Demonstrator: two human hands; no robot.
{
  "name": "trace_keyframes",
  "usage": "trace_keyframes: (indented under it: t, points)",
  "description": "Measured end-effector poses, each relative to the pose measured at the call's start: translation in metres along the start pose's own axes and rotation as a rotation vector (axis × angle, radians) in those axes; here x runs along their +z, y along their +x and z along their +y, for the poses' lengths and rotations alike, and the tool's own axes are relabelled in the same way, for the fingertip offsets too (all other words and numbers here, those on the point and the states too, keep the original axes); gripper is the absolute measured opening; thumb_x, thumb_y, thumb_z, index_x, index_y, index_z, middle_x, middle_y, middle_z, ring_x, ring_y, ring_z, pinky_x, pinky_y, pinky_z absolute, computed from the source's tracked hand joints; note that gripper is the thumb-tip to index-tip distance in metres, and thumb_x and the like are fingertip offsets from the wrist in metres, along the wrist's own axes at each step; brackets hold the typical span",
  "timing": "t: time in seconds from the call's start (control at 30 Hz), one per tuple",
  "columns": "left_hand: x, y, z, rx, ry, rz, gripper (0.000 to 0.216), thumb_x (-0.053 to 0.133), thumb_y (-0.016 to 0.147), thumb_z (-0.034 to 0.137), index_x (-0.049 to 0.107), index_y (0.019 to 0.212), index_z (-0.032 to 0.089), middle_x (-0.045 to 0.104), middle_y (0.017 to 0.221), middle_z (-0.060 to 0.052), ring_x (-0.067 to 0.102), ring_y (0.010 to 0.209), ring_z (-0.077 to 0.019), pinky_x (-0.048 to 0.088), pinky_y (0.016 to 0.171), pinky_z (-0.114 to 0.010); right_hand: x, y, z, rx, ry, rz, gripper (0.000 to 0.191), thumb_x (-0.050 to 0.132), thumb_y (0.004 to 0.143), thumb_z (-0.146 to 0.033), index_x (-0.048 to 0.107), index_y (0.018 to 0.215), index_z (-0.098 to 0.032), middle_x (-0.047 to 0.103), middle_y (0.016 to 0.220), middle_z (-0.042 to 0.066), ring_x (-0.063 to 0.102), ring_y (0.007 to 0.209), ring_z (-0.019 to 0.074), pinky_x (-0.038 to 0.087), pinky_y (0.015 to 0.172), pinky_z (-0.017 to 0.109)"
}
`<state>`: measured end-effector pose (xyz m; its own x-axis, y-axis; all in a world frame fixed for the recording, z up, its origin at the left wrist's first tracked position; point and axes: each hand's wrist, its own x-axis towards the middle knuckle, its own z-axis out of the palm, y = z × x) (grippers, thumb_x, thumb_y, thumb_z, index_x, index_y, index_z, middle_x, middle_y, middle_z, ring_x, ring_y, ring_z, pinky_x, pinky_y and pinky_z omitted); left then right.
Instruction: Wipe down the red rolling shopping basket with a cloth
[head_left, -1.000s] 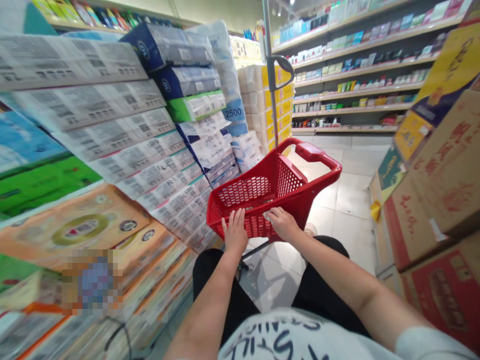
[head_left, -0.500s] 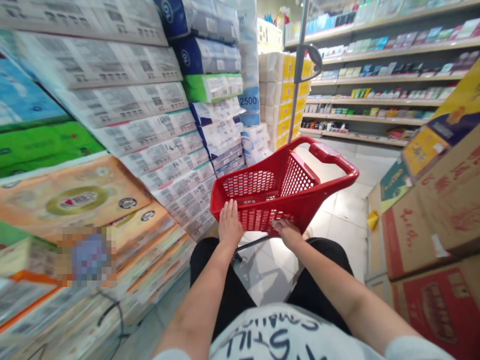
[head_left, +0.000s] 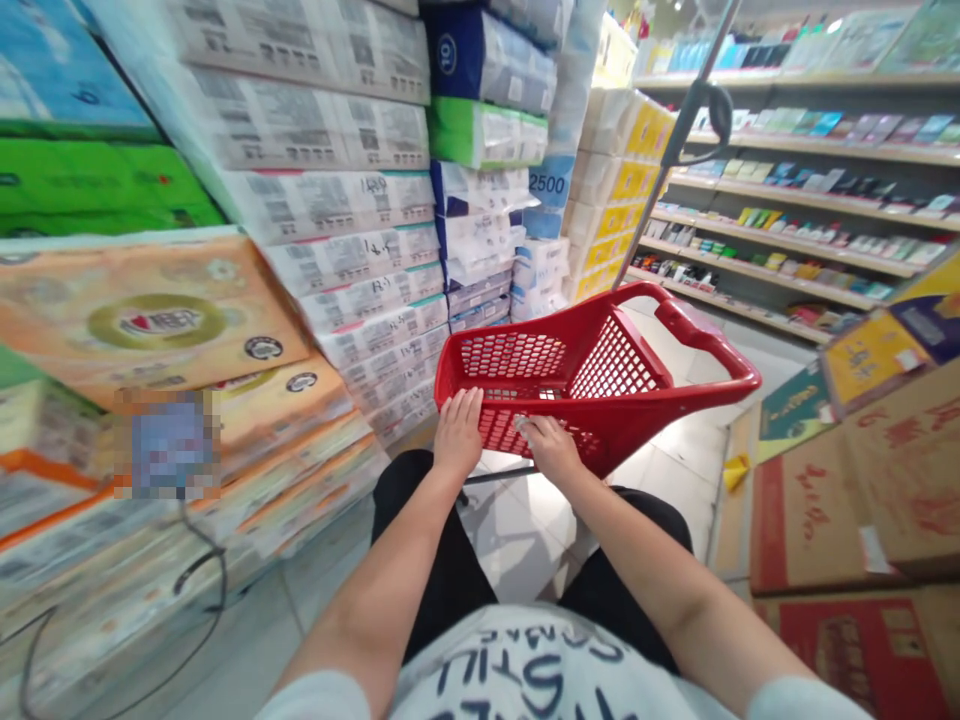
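Observation:
A red plastic shopping basket (head_left: 645, 395) on a trolley stands in the aisle just ahead of my knees, and it looks empty. My left hand (head_left: 457, 435) lies on its near rim with the fingers stretched forward and together. My right hand (head_left: 550, 447) presses against the near mesh wall, its fingers curled at the rim. The basket's thick red handle (head_left: 701, 335) is on the far side, and a grey pull handle (head_left: 694, 110) on a pole rises behind it.
Stacked packs of tissue and toilet paper (head_left: 330, 210) wall the left side. Cardboard boxes (head_left: 862, 480) are piled on the right. Shelves of small goods (head_left: 810, 200) run along the back right. A black cable (head_left: 195, 590) trails over the low packs at left. Tiled floor (head_left: 517, 530) lies beneath.
The view has shifted left and tilted, so the basket sits further right. My right hand has moved from the top rim down onto the near wall; my left hand keeps its place.

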<state>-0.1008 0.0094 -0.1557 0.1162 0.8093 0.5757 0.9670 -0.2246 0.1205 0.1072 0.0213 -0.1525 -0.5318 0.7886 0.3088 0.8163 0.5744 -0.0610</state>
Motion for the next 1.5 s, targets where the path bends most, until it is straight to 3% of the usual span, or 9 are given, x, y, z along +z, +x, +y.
trace_keyframes:
  t: [0.13, 0.37, 0.47, 0.7, 1.0, 1.1, 1.3, 1.5]
  points:
    - [0.000, -0.001, -0.002, 0.003, 0.003, 0.010, 0.061, 0.041, 0.082, 0.011, 0.036, 0.143, 0.011, 0.045, 0.145, -0.011, 0.034, 0.137, -0.0251, 0.024, 0.115, -0.044, 0.012, -0.004, -0.004, 0.019, -0.031, -0.148, 0.035, 0.041, 0.094, -0.018, 0.060, 0.123, -0.023, 0.061, 0.116, 0.009, 0.051, 0.105, 0.0213, 0.045, 0.086, 0.030]
    - [0.000, -0.001, -0.004, 0.021, 0.019, 0.027, 0.055, 0.039, 0.085, 0.012, 0.040, 0.141, 0.010, 0.047, 0.143, -0.010, 0.039, 0.133, -0.0260, 0.027, 0.113, -0.042, -0.015, 0.025, -0.028, -0.094, -0.023, 0.050, 0.031, 0.041, 0.095, -0.020, 0.063, 0.118, -0.021, 0.060, 0.114, 0.009, 0.050, 0.102, 0.0206, 0.043, 0.090, 0.028]
    - [0.002, -0.001, -0.005, 0.023, 0.008, 0.035, 0.055, 0.039, 0.086, 0.011, 0.040, 0.140, 0.011, 0.048, 0.142, -0.010, 0.039, 0.133, -0.0256, 0.026, 0.114, -0.042, -0.013, 0.029, -0.030, -0.106, -0.033, 0.069, 0.031, 0.040, 0.096, -0.021, 0.062, 0.119, -0.021, 0.061, 0.112, 0.009, 0.050, 0.101, 0.0204, 0.042, 0.091, 0.029]
    - [0.007, -0.003, -0.009, 0.028, -0.002, 0.033, 0.058, 0.040, 0.084, 0.010, 0.038, 0.142, 0.012, 0.047, 0.143, -0.011, 0.039, 0.134, -0.0248, 0.025, 0.114, -0.042, 0.017, 0.015, -0.027, -0.057, -0.089, -0.163, 0.034, 0.043, 0.093, -0.017, 0.060, 0.122, -0.023, 0.061, 0.109, 0.010, 0.052, 0.102, 0.0211, 0.046, 0.081, 0.028]
    - [0.003, -0.008, -0.020, 0.069, -0.044, 0.020, 0.058, 0.039, 0.086, 0.012, 0.033, 0.144, 0.010, 0.041, 0.147, -0.011, 0.031, 0.140, -0.0233, 0.024, 0.116, -0.042, -0.019, 0.053, -0.060, -0.199, -0.014, 0.118, 0.032, 0.038, 0.094, -0.015, 0.063, 0.115, -0.018, 0.060, 0.109, 0.010, 0.048, 0.098, 0.0213, 0.042, 0.090, 0.031]
    - [0.002, -0.015, -0.021, 0.005, -0.053, 0.043, 0.060, 0.040, 0.086, 0.011, 0.031, 0.145, 0.011, 0.037, 0.150, -0.011, 0.024, 0.143, -0.0249, 0.021, 0.117, -0.046, -0.010, 0.052, -0.061, -0.204, -0.038, 0.095, 0.032, 0.039, 0.094, -0.016, 0.062, 0.116, -0.017, 0.059, 0.108, 0.010, 0.048, 0.098, 0.0221, 0.042, 0.089, 0.033]
    - [0.007, -0.023, -0.025, -0.029, -0.093, 0.056, 0.064, 0.045, 0.084, 0.012, 0.029, 0.146, 0.013, 0.039, 0.148, -0.012, 0.023, 0.143, -0.0260, 0.027, 0.115, -0.045, 0.025, 0.032, -0.055, -0.243, -0.124, -0.132, 0.029, 0.043, 0.093, -0.017, 0.061, 0.116, -0.018, 0.060, 0.103, 0.010, 0.050, 0.097, 0.0231, 0.044, 0.084, 0.035]
    - [0.010, -0.022, -0.026, -0.017, -0.114, 0.091, 0.061, 0.041, 0.086, 0.011, 0.030, 0.145, 0.011, 0.040, 0.147, -0.013, 0.024, 0.142, -0.0267, 0.028, 0.115, -0.045, 0.004, 0.055, -0.069, -0.235, -0.109, -0.019, 0.028, 0.041, 0.094, -0.018, 0.059, 0.116, -0.018, 0.058, 0.106, 0.010, 0.049, 0.096, 0.0219, 0.044, 0.083, 0.032]
